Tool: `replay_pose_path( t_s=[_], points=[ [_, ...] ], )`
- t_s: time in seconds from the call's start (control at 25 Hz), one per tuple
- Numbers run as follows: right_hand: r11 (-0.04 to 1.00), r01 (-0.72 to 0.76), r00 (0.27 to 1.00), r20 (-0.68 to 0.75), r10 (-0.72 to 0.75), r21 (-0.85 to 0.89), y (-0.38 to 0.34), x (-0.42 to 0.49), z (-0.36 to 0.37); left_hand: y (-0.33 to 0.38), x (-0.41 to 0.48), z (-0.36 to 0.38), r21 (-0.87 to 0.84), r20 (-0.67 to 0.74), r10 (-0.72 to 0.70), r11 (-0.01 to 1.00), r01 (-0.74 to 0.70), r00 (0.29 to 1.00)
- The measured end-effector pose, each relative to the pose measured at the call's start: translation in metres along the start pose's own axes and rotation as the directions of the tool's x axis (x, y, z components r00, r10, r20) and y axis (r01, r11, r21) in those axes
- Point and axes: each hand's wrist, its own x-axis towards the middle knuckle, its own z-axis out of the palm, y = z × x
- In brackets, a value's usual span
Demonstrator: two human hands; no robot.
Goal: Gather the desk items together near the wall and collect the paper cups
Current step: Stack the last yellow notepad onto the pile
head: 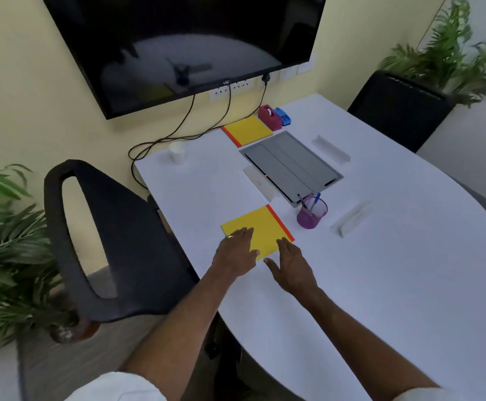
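Observation:
A yellow pad with an orange edge (pixel 260 227) lies near the desk's front left. My left hand (pixel 236 254) rests flat on its near left corner, fingers straight. My right hand (pixel 292 266) lies open at the pad's near right corner, fingertips touching it. A second yellow pad (pixel 247 130) sits by the wall. Beside it stand a maroon tape dispenser (pixel 270 117) and a blue item (pixel 282 115). A white paper cup stack (pixel 177 151) stands at the desk's far left corner. A purple pen holder (pixel 312 212) with pens stands right of the near pad.
A grey cable box lid (pixel 291 166) is set into the white desk (pixel 380 256). Two white name-plate holders (pixel 330 148) (pixel 351 219) lie on the right. A black chair (pixel 105 241) stands left, another (pixel 400 111) at the far right. Cables hang from the wall screen (pixel 183 44).

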Motion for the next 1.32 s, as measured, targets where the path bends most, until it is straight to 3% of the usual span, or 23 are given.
replay_pose_path(
  t_s=[0.28,0.56,0.76,0.84,1.0,1.12,1.2,1.32],
  points=[
    [0.971,-0.197,0.974,0.143,0.177,0.136,0.007,0.078,0.056,-0.055,0.108,0.01,0.05,0.215,-0.036,0.998,0.026,0.976],
    [0.896,-0.414,0.899,0.226,0.375,0.159,0.021,0.113,0.085,-0.092,0.18,0.034,0.066,0.344,-0.072,0.996,0.053,0.936],
    [0.904,-0.391,0.91,0.214,0.354,0.17,0.01,0.109,0.112,-0.106,0.198,0.058,0.133,0.394,-0.098,0.99,0.049,0.914],
    [0.882,-0.418,0.903,0.201,0.379,0.218,0.002,0.109,0.115,-0.107,0.201,0.061,0.155,0.349,-0.091,0.987,0.038,0.933],
    [0.706,-0.579,0.808,0.17,0.564,0.409,-0.01,0.119,0.111,-0.108,0.205,0.057,0.163,0.302,-0.108,0.985,0.06,0.947],
    [0.585,-0.635,0.733,0.156,0.662,0.504,-0.01,0.132,0.108,-0.118,0.212,0.05,0.045,0.377,-0.152,0.988,0.146,0.914],
    [0.52,-0.657,0.692,0.161,0.704,0.546,-0.007,0.135,0.106,-0.119,0.216,0.039,-0.034,0.437,-0.109,0.99,0.137,0.893],
    [0.498,-0.642,0.679,0.13,0.722,0.583,-0.014,0.13,0.099,-0.108,0.215,0.009,-0.193,0.575,-0.053,0.961,0.199,0.816]
  ],
)
